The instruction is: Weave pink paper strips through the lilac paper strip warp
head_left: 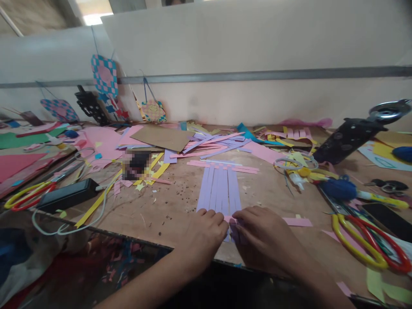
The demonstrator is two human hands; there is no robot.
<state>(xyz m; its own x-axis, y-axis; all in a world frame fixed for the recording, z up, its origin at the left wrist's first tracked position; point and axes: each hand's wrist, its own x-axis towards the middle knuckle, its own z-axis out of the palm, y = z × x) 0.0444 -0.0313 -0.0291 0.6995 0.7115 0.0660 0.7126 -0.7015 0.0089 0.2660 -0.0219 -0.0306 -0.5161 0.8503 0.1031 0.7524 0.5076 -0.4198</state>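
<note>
Several purple paper strips lie side by side on the table, running toward me. Pink paper strips cross their far end, woven into a small check there. My left hand is closed, its curled fingers pressed on the near ends of the purple strips. Close beside it, my right hand pinches at a loose pink strip, which threads across the purple ones and sticks out to the right. Both hands cover part of the near ends, so the exact finger contact is partly hidden.
Cut strips and brown cardboard lie behind. Large scissors, blue yarn and a dark tumbler stand or lie right. A black adapter with a white cable is left, near the table's front edge. Woven hangings lean on the wall.
</note>
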